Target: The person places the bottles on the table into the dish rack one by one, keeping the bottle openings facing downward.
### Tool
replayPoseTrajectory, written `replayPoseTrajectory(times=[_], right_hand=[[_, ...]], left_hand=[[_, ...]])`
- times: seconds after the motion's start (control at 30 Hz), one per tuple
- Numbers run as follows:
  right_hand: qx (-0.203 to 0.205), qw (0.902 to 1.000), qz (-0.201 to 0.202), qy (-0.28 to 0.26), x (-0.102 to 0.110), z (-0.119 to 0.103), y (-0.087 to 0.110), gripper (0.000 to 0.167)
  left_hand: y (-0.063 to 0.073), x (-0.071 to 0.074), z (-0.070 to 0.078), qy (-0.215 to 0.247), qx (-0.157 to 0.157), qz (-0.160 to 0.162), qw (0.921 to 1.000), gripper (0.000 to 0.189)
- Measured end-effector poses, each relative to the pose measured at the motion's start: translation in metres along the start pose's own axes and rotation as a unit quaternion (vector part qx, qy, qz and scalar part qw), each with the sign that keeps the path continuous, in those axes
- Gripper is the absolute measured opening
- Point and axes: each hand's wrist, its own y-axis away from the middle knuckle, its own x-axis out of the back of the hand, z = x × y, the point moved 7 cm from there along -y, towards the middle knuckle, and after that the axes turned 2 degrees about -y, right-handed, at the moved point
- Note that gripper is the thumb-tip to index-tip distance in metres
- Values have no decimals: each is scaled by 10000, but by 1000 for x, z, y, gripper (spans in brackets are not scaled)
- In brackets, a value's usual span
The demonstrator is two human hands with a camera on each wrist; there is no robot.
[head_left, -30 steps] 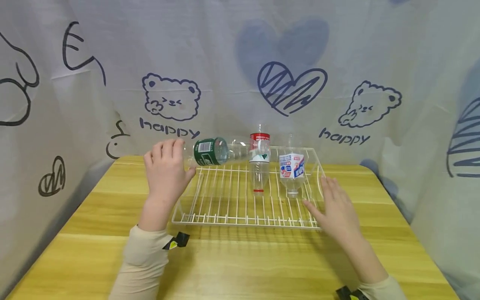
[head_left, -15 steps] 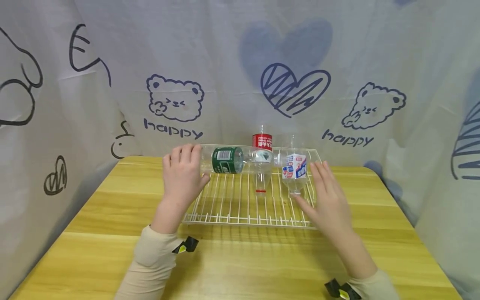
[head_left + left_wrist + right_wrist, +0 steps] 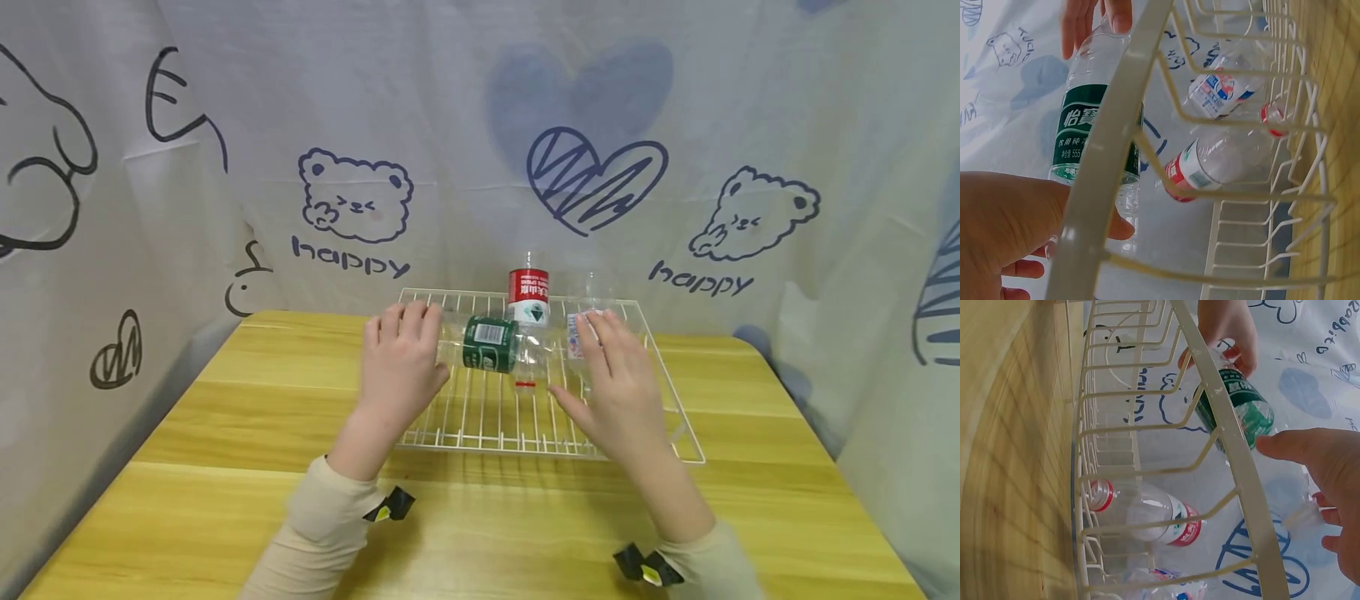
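My left hand [image 3: 401, 354] grips the base end of a clear plastic bottle with a green label [image 3: 490, 344]. The bottle lies sideways above a white wire rack [image 3: 525, 452], its neck pointing right. My right hand [image 3: 622, 383] is at the neck end, thumb spread from the fingers. Seen from the left wrist, its fingertips [image 3: 1121, 17] sit around the neck of the green-labelled bottle [image 3: 1072, 134]. A red-and-white-labelled bottle [image 3: 528, 292] rests neck-down in the rack, partly covered by the held one. Behind the right hand, a bottle with a white-and-blue label [image 3: 576, 337] is largely hidden.
The rack stands on a yellow wood-grain table [image 3: 480, 525]. Its raised wire rim [image 3: 1113, 125] crosses in front of the bottles in both wrist views. A pale curtain [image 3: 450, 108] with drawn bears and hearts hangs behind and along the sides.
The green-labelled bottle has moved right and lower over the rack with my left hand. My right hand has come left from the rack's right side to the bottle's neck end.
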Motion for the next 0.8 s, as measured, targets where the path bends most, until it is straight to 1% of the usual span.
replayPoseTrajectory(times=[0.07, 0.3, 0.4, 0.53, 0.67, 0.8], right_hand=[[15, 10000, -77, 46, -1, -2, -1, 89], [52, 9996, -251, 147, -6, -2, 0, 85], [71, 9993, -333, 168, -8, -2, 1, 84], [54, 9995, -285, 129, -9, 0, 2, 83], [-25, 9997, -230, 71, -10, 2, 3, 80], [-163, 9995, -264, 24, -11, 6, 5, 77]], left_hand=[[0, 0, 6, 49, -87, 43, 9999, 63], [0, 4, 16, 88, -256, 132, 9995, 58], [0, 6, 18, 63, -310, 278, 9991, 56], [0, 10, 20, 118, -356, 461, 9982, 56], [0, 12, 20, 224, -395, 504, 9977, 58], [-1, 15, 19, 465, -449, 534, 9965, 66]])
